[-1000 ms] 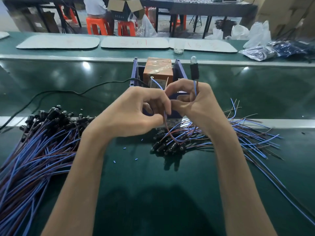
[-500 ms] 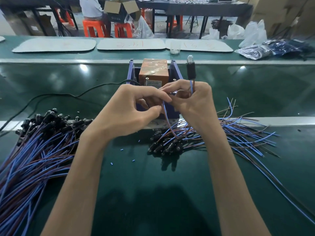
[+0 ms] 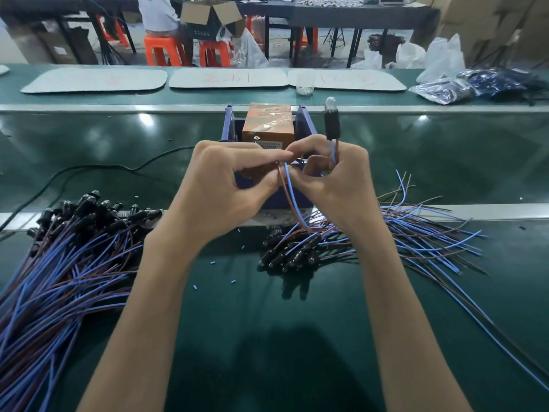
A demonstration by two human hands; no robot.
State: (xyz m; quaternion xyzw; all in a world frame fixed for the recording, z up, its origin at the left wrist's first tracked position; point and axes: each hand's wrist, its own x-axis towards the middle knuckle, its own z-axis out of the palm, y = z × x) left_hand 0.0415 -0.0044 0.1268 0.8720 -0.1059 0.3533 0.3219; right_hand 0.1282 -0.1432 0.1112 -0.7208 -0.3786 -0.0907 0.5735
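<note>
— Over the near bench [image 3: 267, 337], what has been changed?
— The slack loop in the wire pair [image 3: 289, 191] has been straightened, so its ends are judged ready for feeding.
— How are they held?
— They are pinched by thumb and forefinger of the left hand [image 3: 225, 185]. The leads are gripped in the curled fingers [image 3: 310, 144] of the right hand [image 3: 335, 179], with the black lamp [image 3: 332, 123] upright before the blue machine [image 3: 306, 126].

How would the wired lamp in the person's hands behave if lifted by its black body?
Probably floppy: its leads sag in a curve below left hand and right hand. Likely light: the lamp stands upright on those thin leads.
</note>
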